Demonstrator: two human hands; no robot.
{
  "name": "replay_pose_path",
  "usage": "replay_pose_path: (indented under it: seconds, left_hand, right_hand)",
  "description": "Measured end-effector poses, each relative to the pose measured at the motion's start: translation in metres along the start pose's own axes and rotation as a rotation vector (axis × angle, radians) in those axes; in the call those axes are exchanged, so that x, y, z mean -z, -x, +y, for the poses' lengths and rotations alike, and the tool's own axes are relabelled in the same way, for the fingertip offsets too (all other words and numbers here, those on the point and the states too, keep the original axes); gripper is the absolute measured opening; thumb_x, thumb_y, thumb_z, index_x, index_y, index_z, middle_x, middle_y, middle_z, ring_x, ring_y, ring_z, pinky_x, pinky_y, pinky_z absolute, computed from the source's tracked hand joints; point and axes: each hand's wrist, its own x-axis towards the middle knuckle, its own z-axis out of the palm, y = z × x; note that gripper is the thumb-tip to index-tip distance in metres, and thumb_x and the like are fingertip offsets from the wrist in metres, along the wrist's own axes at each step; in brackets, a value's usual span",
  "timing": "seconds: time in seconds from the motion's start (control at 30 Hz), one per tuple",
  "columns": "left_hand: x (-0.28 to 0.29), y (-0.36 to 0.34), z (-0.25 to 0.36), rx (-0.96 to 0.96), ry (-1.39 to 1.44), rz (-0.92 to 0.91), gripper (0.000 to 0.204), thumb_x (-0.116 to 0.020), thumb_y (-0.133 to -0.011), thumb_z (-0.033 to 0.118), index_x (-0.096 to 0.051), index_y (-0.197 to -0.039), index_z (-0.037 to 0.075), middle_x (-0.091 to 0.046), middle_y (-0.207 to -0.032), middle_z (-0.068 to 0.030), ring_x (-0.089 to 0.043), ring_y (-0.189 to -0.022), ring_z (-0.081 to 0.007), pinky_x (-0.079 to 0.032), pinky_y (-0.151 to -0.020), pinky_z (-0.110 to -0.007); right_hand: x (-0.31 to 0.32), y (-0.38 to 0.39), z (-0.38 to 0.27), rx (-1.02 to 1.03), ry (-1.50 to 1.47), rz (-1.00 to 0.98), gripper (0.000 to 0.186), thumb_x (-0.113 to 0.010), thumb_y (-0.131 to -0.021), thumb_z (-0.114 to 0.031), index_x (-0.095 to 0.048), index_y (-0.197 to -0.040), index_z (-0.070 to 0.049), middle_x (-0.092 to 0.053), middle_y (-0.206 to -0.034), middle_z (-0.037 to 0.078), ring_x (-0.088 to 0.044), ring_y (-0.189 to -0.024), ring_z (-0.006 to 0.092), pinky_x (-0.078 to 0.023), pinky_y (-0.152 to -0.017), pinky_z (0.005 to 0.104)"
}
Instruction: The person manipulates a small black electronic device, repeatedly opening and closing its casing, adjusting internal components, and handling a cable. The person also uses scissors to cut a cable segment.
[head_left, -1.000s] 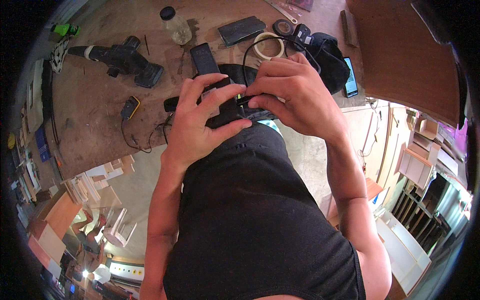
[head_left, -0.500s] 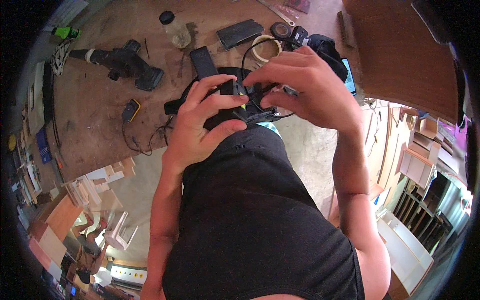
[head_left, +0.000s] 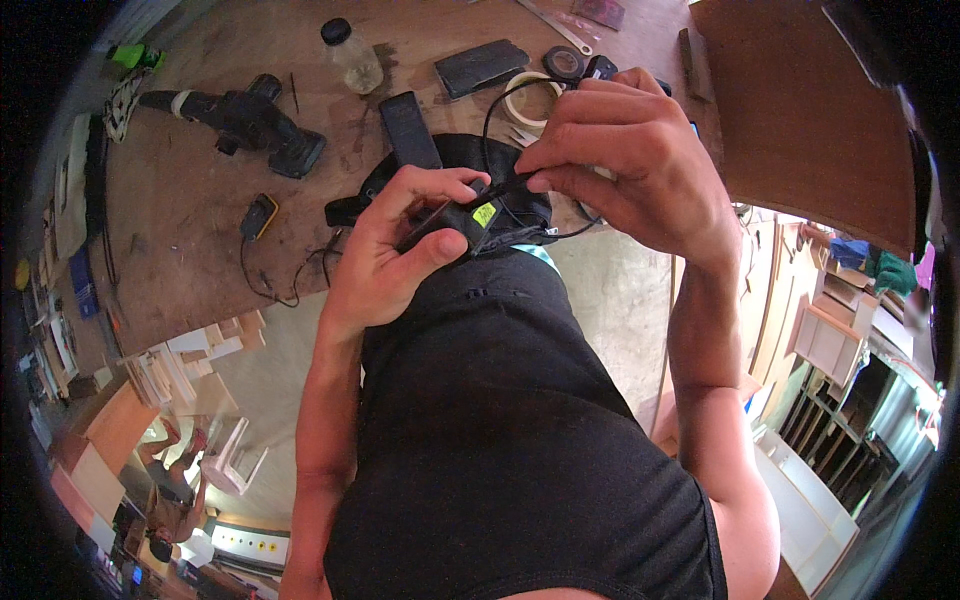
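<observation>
Black device (head_left: 466,221) with a yellow-green label (head_left: 484,215) sits in my left hand (head_left: 390,240), in front of the waist at the near edge of the tabletop (head_left: 180,275). I have that hand curled part-way round it, thumb on the near side and fingers over the far one. I judge it light and hard-shelled, perhaps slick where the casing is smooth, so I favour gripping it by its sides, clear of the end facing the other hand.

My right hand (head_left: 640,165) is pinched narrow on a black cable (head_left: 487,130), thumb against forefinger. Its dark end reaches the device's upper edge (from out here I cannot tell whether it is seated). The cable looks springy and bendable; I'd hold it by the stiffer end, as the joint is probably the fragile part.

Beneath lies a round black fabric item (head_left: 465,150), soft by its look. Farther out are a black slab (head_left: 408,130), a tape roll (head_left: 509,104), a jar (head_left: 354,64) and a cordless power tool (head_left: 250,115).
</observation>
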Motion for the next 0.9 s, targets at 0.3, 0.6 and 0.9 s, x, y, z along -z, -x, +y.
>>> replay_pose_path:
  seconds: [0.3, 0.6, 0.9]
  left_hand:
    - [0.003, 0.005, -0.003, 0.050, 0.091, -0.038, 0.045, -0.071, -0.106, 0.042, -0.060, -0.130, 0.005, -0.066, -0.143, -0.0191, -0.062, -0.135, -0.0256, -0.047, -0.115, -0.039]
    - [0.005, -0.002, -0.031, 0.143, 0.593, -0.101, 0.053, -0.063, -0.105, 0.055, -0.055, -0.137, 0.013, -0.060, -0.146, -0.0352, -0.060, -0.132, -0.0551, -0.055, -0.102, -0.064]
    - [0.018, 0.003, -0.050, 0.159, 0.983, -0.092, 0.062, -0.054, -0.102, 0.060, -0.055, -0.139, 0.011, -0.060, -0.142, -0.0331, -0.069, -0.112, -0.0601, -0.058, -0.095, -0.067]
  right_hand:
    - [-0.001, -0.012, 0.005, 0.097, -0.028, -0.022, 0.014, -0.082, -0.085, -0.018, -0.080, -0.097, -0.011, -0.071, -0.089, 0.005, -0.069, -0.088, 0.0291, -0.050, -0.079, 0.0441]
    - [-0.021, -0.029, 0.012, 0.100, -0.360, 0.060, 0.013, -0.085, -0.087, -0.008, -0.082, -0.100, -0.006, -0.073, -0.096, 0.006, -0.067, -0.084, 0.0202, -0.053, -0.074, 0.0359]
    - [-0.037, -0.035, 0.044, -0.017, -0.252, 0.237, 0.010, -0.081, -0.096, -0.008, -0.083, -0.105, -0.005, -0.068, -0.098, 0.004, -0.067, -0.090, 0.0138, -0.051, -0.076, 0.0308]
